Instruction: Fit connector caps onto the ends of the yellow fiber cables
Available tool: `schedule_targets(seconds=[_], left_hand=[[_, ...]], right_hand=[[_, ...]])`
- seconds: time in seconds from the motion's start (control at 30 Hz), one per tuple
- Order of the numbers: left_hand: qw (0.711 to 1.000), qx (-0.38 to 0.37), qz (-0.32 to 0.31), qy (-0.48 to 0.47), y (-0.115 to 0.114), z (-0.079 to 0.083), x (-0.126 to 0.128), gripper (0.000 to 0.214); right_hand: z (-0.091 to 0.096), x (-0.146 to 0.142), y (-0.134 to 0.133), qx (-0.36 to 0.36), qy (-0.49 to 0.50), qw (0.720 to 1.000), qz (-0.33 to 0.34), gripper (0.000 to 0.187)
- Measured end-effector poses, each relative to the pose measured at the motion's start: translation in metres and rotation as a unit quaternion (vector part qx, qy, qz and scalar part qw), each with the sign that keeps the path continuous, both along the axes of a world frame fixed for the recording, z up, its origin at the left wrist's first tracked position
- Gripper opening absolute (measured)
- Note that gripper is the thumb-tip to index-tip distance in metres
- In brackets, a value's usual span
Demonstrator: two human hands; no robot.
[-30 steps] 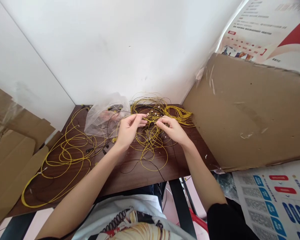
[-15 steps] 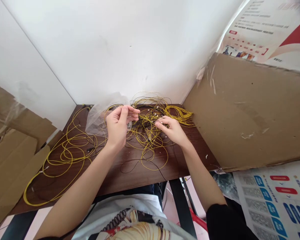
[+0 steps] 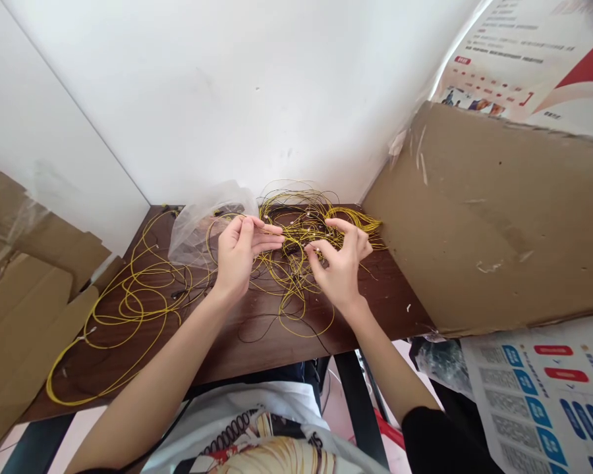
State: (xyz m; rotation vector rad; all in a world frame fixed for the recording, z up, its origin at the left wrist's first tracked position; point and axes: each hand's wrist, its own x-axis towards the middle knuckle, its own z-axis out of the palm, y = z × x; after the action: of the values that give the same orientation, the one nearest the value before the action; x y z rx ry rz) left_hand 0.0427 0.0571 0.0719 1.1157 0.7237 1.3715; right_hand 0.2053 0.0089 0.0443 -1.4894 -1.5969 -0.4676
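A tangle of thin yellow and black wires (image 3: pixel 294 263) with small pale connector ends lies on the dark brown table. Over its left side is my left hand (image 3: pixel 237 253), thumb and forefinger pinched on a yellow wire, the other fingers stretched to the right. My right hand (image 3: pixel 340 266) is above the right side of the tangle. Its thumb and forefinger close on a thin wire, while the other fingers are raised and apart. The wires between the two hands overlap, so their exact run is hard to follow.
Loose yellow wire coils (image 3: pixel 128 309) spread over the table's left part. A clear plastic bag (image 3: pixel 192 230) rests behind my left hand. A yellow wire bundle (image 3: pixel 358 224) lies back right. Cardboard panels (image 3: pixel 499 224) flank the table, with a white wall (image 3: pixel 257 118) behind.
My right hand has turned and lifted its outer fingers, its pinch staying near the same spot. My left hand has shifted slightly right and down.
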Motion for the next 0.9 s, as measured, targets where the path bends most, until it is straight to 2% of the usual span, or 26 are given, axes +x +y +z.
schedule_targets(seconds=[0.2, 0.33, 0.47, 0.67, 0.77, 0.9], left_hand=[[0.997, -0.037, -0.074, 0.005, 0.002, -0.009, 0.0, 0.02], [0.993, -0.017, -0.107, 0.048, 0.004, -0.012, 0.0, 0.024], [0.981, 0.032, -0.086, 0.17, 0.007, -0.015, -0.002, 0.021], [0.931, 0.132, -0.031, 0.338, 0.009, -0.022, -0.006, 0.008], [0.904, 0.18, 0.004, 0.388, 0.009, -0.025, -0.006, 0.011], [0.89, 0.201, 0.037, 0.408, 0.009, -0.027, -0.006, 0.012]], right_hand=[[-0.01, -0.002, -0.001, -0.057, -0.027, 0.998, 0.005, 0.005], [-0.013, 0.001, 0.001, -0.056, -0.014, 0.998, -0.023, 0.008], [-0.014, 0.001, 0.003, -0.05, -0.01, 0.998, -0.031, 0.01], [-0.015, 0.001, 0.003, -0.058, -0.009, 0.998, -0.03, 0.008], [-0.015, 0.0, 0.003, -0.061, -0.005, 0.998, -0.025, 0.008], [-0.01, -0.001, 0.003, -0.064, 0.009, 0.998, 0.001, 0.003]])
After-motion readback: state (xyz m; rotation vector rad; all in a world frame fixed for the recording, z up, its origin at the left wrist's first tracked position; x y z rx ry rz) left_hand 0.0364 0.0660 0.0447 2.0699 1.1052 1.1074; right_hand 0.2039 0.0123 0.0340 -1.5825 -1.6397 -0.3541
